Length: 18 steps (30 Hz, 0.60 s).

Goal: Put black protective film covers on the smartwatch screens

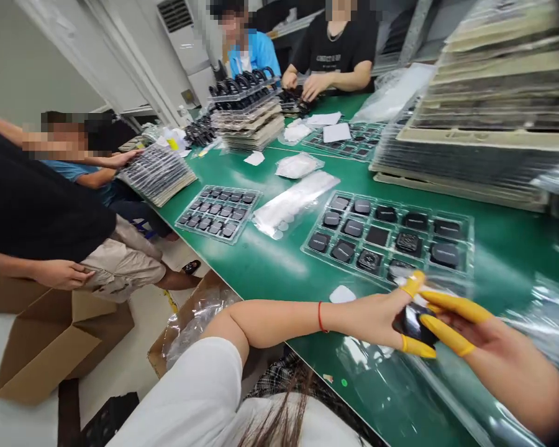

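My left hand (391, 320) wears yellow finger cots and a red string at the wrist. It grips a small black square device (418, 323) with a shiny face. From the other side my right hand (475, 332), also in yellow finger cots, has its fingertips closed on the same device. A pale, film-like piece shows blurred near the upper fingers; I cannot tell whether it is attached. Just beyond my hands lies a clear compartment tray (468, 248) holding several similar black devices, some face down with print showing. My hands cover its near edge.
A second filled tray (237, 234) and a strip of clear film (293, 205) lie on the green table (261, 279). Tall tray stacks (461, 149) rise at right. Co-workers sit across; one person (41, 205) stands left beside a cardboard box (46, 354).
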{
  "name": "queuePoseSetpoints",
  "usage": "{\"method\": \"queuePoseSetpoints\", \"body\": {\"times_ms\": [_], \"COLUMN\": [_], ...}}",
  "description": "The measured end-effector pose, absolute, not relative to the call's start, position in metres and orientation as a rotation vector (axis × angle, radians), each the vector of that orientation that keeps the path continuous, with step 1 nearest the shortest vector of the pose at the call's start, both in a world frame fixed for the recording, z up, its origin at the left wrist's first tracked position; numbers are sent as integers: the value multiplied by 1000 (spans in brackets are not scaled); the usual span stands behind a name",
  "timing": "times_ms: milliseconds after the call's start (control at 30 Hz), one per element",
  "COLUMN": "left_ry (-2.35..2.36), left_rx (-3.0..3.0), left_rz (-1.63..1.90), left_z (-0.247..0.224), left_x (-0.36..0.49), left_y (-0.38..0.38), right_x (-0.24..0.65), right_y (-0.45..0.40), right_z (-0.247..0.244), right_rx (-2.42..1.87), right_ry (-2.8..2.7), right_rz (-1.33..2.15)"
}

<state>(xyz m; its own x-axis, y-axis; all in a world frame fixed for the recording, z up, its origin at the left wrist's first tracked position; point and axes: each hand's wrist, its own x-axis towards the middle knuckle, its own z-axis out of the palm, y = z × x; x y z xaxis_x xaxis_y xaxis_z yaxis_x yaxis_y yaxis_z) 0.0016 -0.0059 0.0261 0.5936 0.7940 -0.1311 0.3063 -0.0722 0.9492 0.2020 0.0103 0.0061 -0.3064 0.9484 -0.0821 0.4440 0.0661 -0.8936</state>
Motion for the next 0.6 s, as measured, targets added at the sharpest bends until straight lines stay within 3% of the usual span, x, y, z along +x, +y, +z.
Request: {"method": "queuePoseSetpoints", "body": {"times_ms": [100, 267, 367, 500, 600], "left_ry": [973, 968, 948, 920, 871], "left_rx": [1643, 1452, 1278, 1102, 1123], "left_rz": [581, 672, 741, 627, 585], "left_z": [21, 13, 16, 30, 36], "left_x": [4, 7, 6, 1, -2], "left_y": [-13, -12, -7, -5, -7], "right_x": [195, 183, 197, 259, 294], "right_y": [6, -13, -4, 41, 68], "right_z": [13, 32, 47, 47, 32], "right_rx": [-1267, -996, -951, -1707, -2287], "right_ry": [-1761, -2095, -2177, -1810, -1877], "right_rz": [1302, 547, 390, 258, 195]}}
